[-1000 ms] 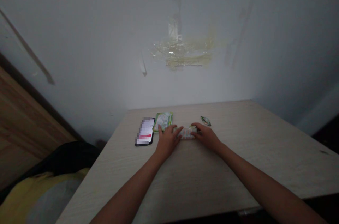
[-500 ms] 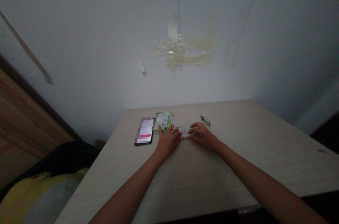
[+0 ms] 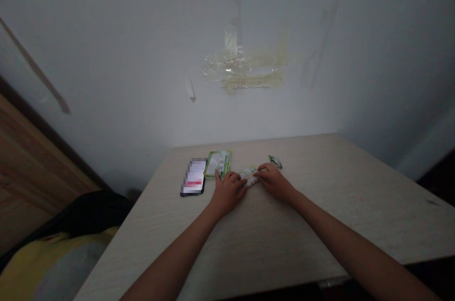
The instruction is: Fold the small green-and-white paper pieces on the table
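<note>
A small white packet (image 3: 250,176) with green and orange print lies low over the table between my hands. My left hand (image 3: 229,193) grips its left end with bent fingers, its thumb stretched up beside a green packet. At the other end, my right hand (image 3: 275,182) pinches the white packet between thumb and fingertips. The larger green-and-white packet (image 3: 218,162) lies flat just beyond my left hand. Past my right hand rests a small crumpled green scrap (image 3: 275,162). What lies under my fingers is hidden.
A phone (image 3: 194,177) with a lit, partly blurred screen lies left of the green packet. The pale wooden table (image 3: 320,206) meets a white wall with tape remnants (image 3: 245,71). Yellow and grey cloth (image 3: 67,263) is at the lower left.
The white packet has turned, its right end now higher and farther away. My left hand has shifted slightly right and nearer; my right fingers have closed in on the packet.
</note>
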A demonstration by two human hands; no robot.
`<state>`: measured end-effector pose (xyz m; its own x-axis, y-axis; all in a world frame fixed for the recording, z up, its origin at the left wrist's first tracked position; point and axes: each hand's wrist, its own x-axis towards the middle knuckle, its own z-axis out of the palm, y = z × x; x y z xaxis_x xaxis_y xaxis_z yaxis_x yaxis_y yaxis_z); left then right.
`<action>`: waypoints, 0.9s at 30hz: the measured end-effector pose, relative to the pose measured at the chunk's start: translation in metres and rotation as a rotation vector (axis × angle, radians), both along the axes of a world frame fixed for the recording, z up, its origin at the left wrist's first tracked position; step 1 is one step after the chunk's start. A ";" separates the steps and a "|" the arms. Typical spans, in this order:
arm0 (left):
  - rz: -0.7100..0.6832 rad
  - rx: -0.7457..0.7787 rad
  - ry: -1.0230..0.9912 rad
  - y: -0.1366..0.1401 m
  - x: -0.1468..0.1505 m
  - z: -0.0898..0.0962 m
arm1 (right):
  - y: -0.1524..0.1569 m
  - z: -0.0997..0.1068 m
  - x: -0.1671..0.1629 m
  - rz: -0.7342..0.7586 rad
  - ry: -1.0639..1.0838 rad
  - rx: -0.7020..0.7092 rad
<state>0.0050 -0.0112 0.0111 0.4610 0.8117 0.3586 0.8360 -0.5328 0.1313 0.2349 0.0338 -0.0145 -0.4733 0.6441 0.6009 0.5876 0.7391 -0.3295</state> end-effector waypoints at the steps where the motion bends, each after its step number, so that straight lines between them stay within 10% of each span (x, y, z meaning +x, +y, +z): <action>1: 0.000 0.002 0.009 -0.001 0.001 0.000 | -0.001 0.001 0.000 -0.005 -0.006 0.006; 27: -0.164 -0.158 -0.088 0.002 -0.003 -0.004 | -0.001 0.004 0.002 -0.145 0.004 -0.173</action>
<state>0.0016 -0.0090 0.0067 0.5640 0.7779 0.2772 0.7218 -0.6274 0.2922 0.2370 0.0326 -0.0107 -0.3660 0.7990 0.4771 0.6824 0.5790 -0.4463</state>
